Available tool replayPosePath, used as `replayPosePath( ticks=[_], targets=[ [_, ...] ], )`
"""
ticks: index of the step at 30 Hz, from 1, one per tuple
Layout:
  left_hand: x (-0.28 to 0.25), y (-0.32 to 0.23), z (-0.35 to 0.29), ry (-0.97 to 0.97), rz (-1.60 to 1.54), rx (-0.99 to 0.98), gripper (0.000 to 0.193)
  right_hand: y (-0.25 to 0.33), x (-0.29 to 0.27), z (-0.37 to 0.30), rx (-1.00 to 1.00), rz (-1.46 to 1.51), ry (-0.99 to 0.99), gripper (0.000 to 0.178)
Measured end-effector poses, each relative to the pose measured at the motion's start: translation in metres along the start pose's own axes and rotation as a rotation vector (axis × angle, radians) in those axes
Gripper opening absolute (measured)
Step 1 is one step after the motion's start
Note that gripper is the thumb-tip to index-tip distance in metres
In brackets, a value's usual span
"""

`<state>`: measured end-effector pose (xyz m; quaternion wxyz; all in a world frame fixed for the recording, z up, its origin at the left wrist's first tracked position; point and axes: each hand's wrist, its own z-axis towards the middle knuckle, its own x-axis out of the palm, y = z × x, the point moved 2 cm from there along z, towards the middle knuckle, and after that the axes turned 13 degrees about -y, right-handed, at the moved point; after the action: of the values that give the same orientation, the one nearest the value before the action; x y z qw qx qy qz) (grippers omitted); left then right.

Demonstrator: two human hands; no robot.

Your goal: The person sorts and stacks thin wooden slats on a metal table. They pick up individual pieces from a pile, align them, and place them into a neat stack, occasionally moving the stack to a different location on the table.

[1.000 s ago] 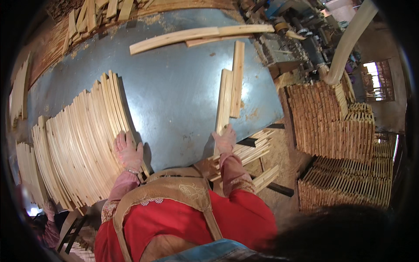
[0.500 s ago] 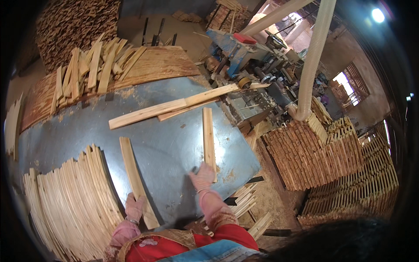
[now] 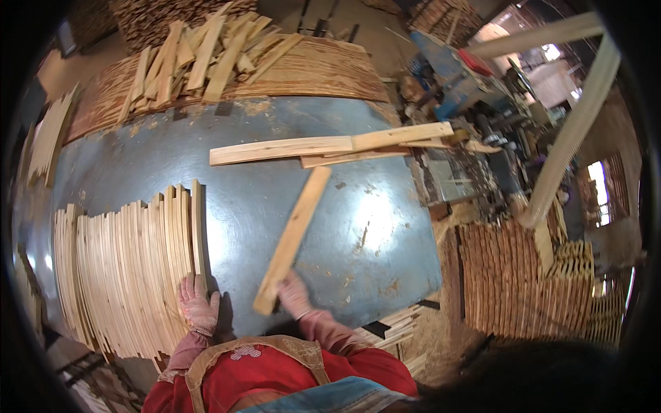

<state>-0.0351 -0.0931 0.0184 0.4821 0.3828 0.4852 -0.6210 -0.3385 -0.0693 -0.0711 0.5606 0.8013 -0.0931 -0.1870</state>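
Note:
My right hand (image 3: 294,294) grips the lower end of a flat wooden slat (image 3: 295,237), which lies tilted over the metal tabletop (image 3: 255,206). Fingers stretched and thumb apart, my left hand (image 3: 198,306) rests against the near part of an upright slat (image 3: 198,227). That slat closes the right end of a long row of slats (image 3: 131,275) standing on edge side by side. Farther back, a long pale board (image 3: 282,149) lies across the table with other boards touching it, pointing toward the machine.
A heap of loose slats (image 3: 213,58) covers a plywood sheet (image 3: 323,65) along the far edge. Right of the table stand a blue machine (image 3: 454,89), a ribbed hose (image 3: 575,131) and stacked wood (image 3: 530,289). More slats (image 3: 51,141) lie at far left.
My left hand has moved its slat left against the row and its fingers have spread. My right hand has brought its slat left, now slanting. The view has shifted.

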Motion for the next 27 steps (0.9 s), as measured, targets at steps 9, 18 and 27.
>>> replayPosePath(
  ticks=[9,18,27],
  targets=[
    [0.0,-0.003,-0.007,-0.001,0.079,-0.012,0.089,0.14,0.092,0.103,-0.706,-0.588,0.47,0.049],
    [-0.008,-0.01,0.002,-0.017,-0.019,-0.084,0.081,0.277,0.094,0.362,-0.832,-1.352,0.375,0.072],
    [-0.037,-0.026,0.037,-0.074,-0.091,-0.063,0.071,0.168,0.045,0.218,-0.503,-0.706,0.461,0.046]
  ],
)
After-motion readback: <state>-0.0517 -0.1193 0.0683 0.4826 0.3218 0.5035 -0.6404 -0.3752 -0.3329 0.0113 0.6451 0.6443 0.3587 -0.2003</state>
